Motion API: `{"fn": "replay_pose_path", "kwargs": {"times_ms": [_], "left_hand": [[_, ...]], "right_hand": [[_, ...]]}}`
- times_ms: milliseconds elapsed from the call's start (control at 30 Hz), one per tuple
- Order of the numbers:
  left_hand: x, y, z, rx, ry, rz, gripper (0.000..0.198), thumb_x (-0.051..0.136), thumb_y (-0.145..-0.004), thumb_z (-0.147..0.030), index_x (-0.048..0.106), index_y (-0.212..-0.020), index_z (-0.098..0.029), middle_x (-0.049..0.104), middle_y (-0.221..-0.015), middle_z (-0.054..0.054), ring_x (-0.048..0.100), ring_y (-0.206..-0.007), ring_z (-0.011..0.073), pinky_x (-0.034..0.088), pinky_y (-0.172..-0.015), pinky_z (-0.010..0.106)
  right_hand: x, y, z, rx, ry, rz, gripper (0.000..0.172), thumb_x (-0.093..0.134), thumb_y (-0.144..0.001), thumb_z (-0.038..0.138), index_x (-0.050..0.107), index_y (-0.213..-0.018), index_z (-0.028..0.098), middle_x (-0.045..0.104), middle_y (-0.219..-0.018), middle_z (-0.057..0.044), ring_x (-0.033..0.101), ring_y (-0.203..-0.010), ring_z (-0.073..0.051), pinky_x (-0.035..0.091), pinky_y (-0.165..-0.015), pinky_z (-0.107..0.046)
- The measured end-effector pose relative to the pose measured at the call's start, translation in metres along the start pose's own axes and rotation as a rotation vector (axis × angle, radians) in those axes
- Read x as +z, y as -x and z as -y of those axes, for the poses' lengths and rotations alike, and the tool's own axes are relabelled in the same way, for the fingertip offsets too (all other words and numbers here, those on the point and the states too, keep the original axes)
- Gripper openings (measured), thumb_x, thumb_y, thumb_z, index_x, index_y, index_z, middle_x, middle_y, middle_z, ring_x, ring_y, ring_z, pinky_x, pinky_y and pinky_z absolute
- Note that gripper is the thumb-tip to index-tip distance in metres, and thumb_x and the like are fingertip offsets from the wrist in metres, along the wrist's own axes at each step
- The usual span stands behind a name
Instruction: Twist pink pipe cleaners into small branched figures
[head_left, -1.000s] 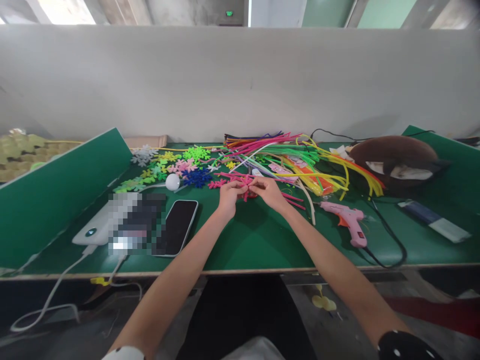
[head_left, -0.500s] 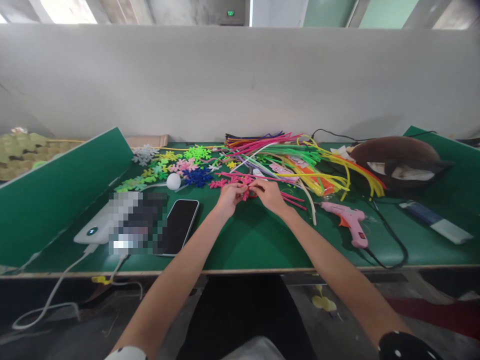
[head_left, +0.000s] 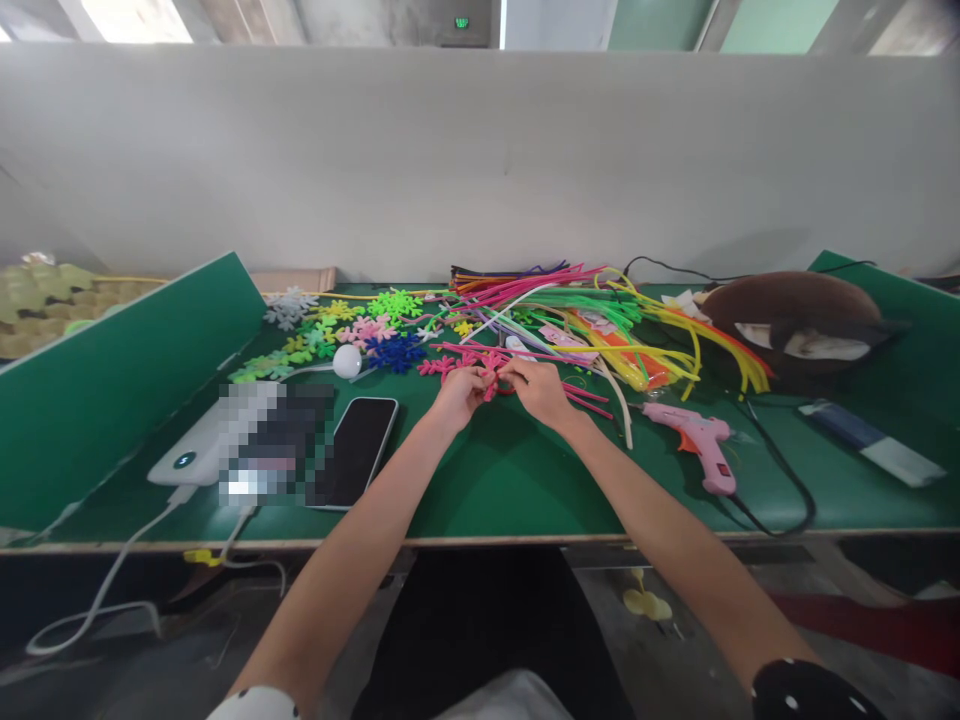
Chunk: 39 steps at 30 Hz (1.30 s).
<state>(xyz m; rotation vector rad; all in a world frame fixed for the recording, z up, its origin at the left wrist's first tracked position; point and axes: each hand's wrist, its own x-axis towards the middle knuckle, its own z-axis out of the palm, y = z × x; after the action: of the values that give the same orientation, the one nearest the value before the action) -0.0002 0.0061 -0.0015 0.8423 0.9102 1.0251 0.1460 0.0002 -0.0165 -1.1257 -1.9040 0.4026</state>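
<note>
Over the middle of the green table my left hand (head_left: 463, 393) pinches a pink pipe-cleaner snowflake (head_left: 492, 362) between thumb and fingers. Close against it, my right hand (head_left: 541, 390) is closed at the snowflake's right side, its fingertips pinched on a pink pipe-cleaner piece. The fingers partly cover the work where the hands meet. More pink snowflake shapes (head_left: 436, 368) lie just left of my left hand. Loose pink pipe cleaners (head_left: 589, 400) stick out to the right, beyond my right hand.
Finished snowflakes in several colours (head_left: 394, 352) lie at back left. Bundles of pipe cleaners (head_left: 547, 290) fill the back. A pink glue gun (head_left: 697, 440) with a cord rests at right, near a brown plush (head_left: 795, 315). A phone (head_left: 356, 450) and a power bank (head_left: 214, 440) lie left.
Hands and snowflake stay almost in the same place, with only slight finger movement. The view has shifted very slightly.
</note>
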Motion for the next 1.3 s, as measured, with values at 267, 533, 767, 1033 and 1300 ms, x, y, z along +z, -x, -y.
{"fn": "replay_pose_path", "kwargs": {"times_ms": [267,533,767,1033,1300], "left_hand": [[0.0001,0.0021,0.0024,0.163,-0.073,-0.066,0.018,0.075,-0.055,-0.023,0.062,-0.058,-0.011,0.059,-0.054,0.000,0.054,-0.051,0.0093,0.047,-0.059,0.025],[0.0007,0.0008,0.0044,0.192,-0.095,-0.033,0.021,0.075,-0.058,-0.028,0.066,-0.066,-0.011,0.064,-0.063,0.003,0.058,-0.060,0.0124,0.048,-0.063,0.028],[-0.0005,0.0012,0.0019,0.249,-0.140,-0.089,0.017,0.071,-0.062,-0.026,0.063,-0.066,-0.012,0.062,-0.060,0.002,0.057,-0.055,0.0106,0.046,-0.060,0.025],[-0.0015,-0.0016,0.0039,0.247,-0.247,-0.056,0.015,0.065,-0.068,-0.022,0.056,-0.059,-0.013,0.055,-0.052,-0.001,0.050,-0.048,0.0084,0.042,-0.052,0.022],[0.0032,-0.0001,0.0068,0.193,-0.219,-0.015,0.028,0.075,-0.057,-0.032,0.059,-0.070,-0.013,0.061,-0.061,-0.001,0.057,-0.058,0.0098,0.048,-0.062,0.025]], "right_hand": [[-0.0062,-0.0058,0.0026,0.226,-0.323,-0.032,0.016,0.057,-0.075,0.028,0.064,-0.087,0.019,0.068,-0.076,-0.004,0.062,-0.071,-0.019,0.048,-0.071,-0.034],[-0.0051,-0.0081,0.0050,0.366,-0.468,0.007,0.018,0.059,-0.072,0.035,0.056,-0.067,0.018,0.061,-0.060,-0.001,0.058,-0.057,-0.016,0.046,-0.061,-0.031],[-0.0078,-0.0084,0.0048,0.361,-0.457,0.027,0.015,0.055,-0.074,0.030,0.053,-0.065,0.018,0.059,-0.059,-0.002,0.057,-0.056,-0.016,0.046,-0.060,-0.031],[-0.0041,-0.0072,0.0022,0.311,-0.367,0.035,0.011,0.052,-0.074,0.028,0.054,-0.070,0.018,0.059,-0.062,-0.002,0.057,-0.059,-0.016,0.046,-0.059,-0.031],[-0.0034,-0.0079,0.0039,0.363,-0.426,-0.060,0.014,0.055,-0.073,0.030,0.051,-0.066,0.018,0.057,-0.057,0.000,0.055,-0.052,-0.015,0.044,-0.056,-0.029]]}}
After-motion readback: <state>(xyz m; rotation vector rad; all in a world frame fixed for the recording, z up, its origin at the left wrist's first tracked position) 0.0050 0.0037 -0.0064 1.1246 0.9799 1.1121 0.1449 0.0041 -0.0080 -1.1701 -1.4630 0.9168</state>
